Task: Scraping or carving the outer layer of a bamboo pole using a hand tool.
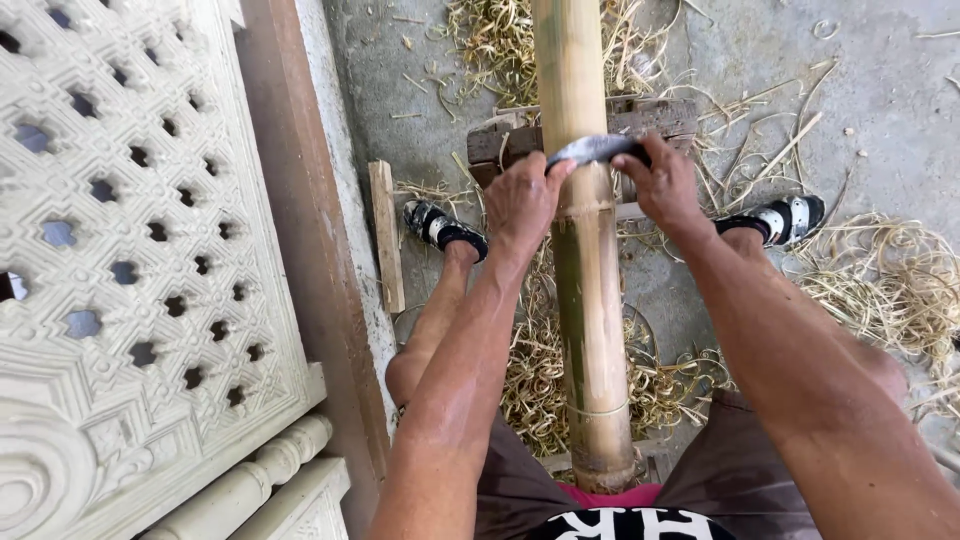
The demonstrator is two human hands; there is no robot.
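Observation:
A thick yellow-green bamboo pole runs from between my knees up and away from me. It rests on a dark wooden block on the ground. A curved grey metal blade lies across the pole. My left hand grips the blade's left end. My right hand grips its right end. Both arms reach forward on either side of the pole.
Bamboo shavings lie scattered over the concrete ground around my sandalled feet. A carved white lattice panel and a brown wooden frame stand at the left. A short wooden slat lies beside my left foot.

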